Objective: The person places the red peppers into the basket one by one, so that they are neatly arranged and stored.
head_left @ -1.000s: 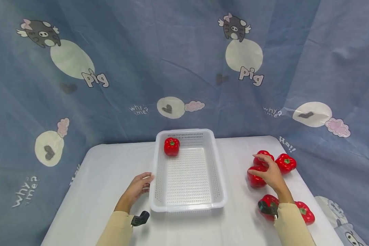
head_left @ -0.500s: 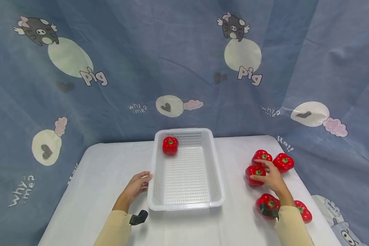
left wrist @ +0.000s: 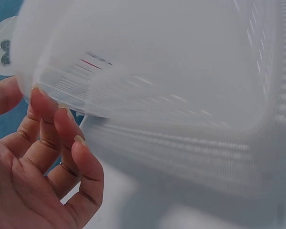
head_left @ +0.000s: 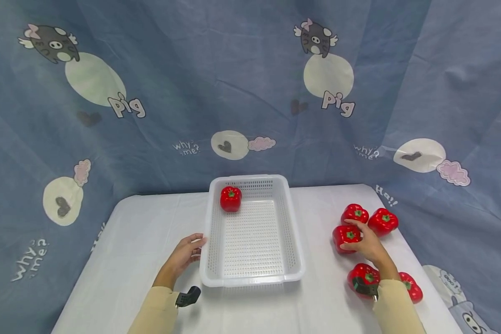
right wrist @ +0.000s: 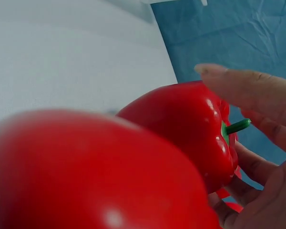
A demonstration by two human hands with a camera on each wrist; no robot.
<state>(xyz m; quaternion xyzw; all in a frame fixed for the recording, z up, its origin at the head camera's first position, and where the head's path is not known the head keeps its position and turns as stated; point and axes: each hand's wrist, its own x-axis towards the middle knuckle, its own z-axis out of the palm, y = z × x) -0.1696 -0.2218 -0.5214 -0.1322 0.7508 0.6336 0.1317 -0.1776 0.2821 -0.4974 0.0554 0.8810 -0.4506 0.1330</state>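
A white plastic basket [head_left: 253, 281] with perforated walls stands mid-table, and one red bell pepper [head_left: 231, 199] sits in its back left corner. At the basket's left rim is my left hand [head_left: 186, 253], its thumb and fingertips holding the edge; the lower fingers curl against the outer wall in the left wrist view. On the right, my right hand [head_left: 369, 243] grips another red bell pepper [right wrist: 181, 129], thumb over the top and fingers beneath, beside its green stem. In the right wrist view a blurred nearer pepper [right wrist: 95, 176] covers part of it.
Around the right hand lie more red bell peppers: one behind [head_left: 354, 212], one at the back right [head_left: 383, 221], one under the wrist [head_left: 361, 273] and one by the sleeve [head_left: 411, 287]. A blue printed cloth [head_left: 250, 93] hangs behind the white table [head_left: 150, 232].
My right hand has lowered onto the front pepper of the back group, and its thumb and fingers have closed around it. The left hand keeps its place at the basket rim.
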